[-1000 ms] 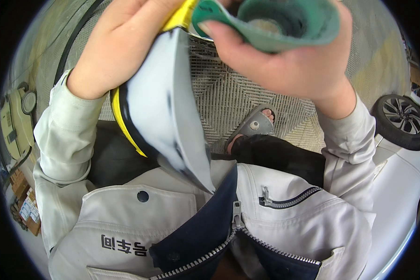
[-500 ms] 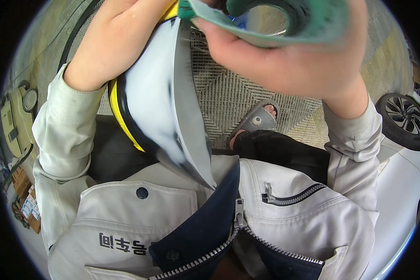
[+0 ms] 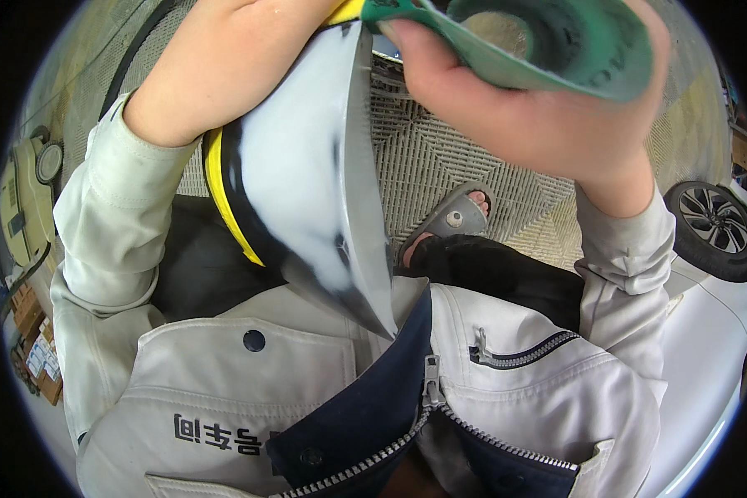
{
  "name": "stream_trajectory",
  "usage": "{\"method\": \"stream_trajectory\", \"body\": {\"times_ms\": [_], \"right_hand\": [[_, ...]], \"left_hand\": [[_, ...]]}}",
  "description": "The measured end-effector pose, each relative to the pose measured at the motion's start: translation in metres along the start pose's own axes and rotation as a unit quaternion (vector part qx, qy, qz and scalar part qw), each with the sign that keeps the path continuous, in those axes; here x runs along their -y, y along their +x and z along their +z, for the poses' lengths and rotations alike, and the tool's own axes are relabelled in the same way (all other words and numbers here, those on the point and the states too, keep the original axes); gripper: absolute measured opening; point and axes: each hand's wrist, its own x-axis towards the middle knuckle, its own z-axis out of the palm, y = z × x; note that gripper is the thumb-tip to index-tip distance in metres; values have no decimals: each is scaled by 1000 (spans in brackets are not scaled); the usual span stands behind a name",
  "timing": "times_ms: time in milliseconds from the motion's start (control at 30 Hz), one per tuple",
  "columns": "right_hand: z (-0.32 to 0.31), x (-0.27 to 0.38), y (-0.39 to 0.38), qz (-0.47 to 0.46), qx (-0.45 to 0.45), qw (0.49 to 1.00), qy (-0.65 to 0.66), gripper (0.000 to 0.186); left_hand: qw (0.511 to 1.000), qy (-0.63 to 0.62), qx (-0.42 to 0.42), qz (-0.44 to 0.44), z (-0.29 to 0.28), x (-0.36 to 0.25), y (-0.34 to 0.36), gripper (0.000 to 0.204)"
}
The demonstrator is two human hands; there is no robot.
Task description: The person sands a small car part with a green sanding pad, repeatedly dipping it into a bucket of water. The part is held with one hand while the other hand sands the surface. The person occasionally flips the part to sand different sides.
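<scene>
A curved car body part (image 3: 295, 158), patched white and grey with black along its side, leans against my lap and jacket. Yellow masking tape (image 3: 222, 199) runs along its left edge. My left hand (image 3: 224, 70) lies over the part's upper left and holds it, its fingertips cut off by the top of the picture. In my right hand (image 3: 515, 129) is a curled sheet of green sandpaper (image 3: 556, 70). The thumb presses the sheet's left end next to the part's upper edge, while the other fingers are mostly hidden behind the curl.
Grating-like floor tiles (image 3: 531, 187) lie below, with a sandalled foot (image 3: 455, 214) on them. A white car's wheel (image 3: 712, 231) stands at the right. Cardboard boxes (image 3: 37, 340) and a pale green machine (image 3: 29, 207) are at the far left. A dark hose (image 3: 133, 58) runs behind my left arm.
Both hands have shifted a little to the right, along with the body part. The sandpaper has moved right and slightly down, and its left end still meets the part's upper edge.
</scene>
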Motion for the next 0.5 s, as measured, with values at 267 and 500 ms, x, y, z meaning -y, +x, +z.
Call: {"method": "stream_trajectory", "body": {"times_ms": [267,500], "right_hand": [[6,28,18,24,14,1000,-9,37],[10,3,-12,-6,-19,998,-59,21]], "left_hand": [[999,33,2,-12,-6,-1,-1,38],[999,-12,40,-26,-10,11,-5,38]]}}
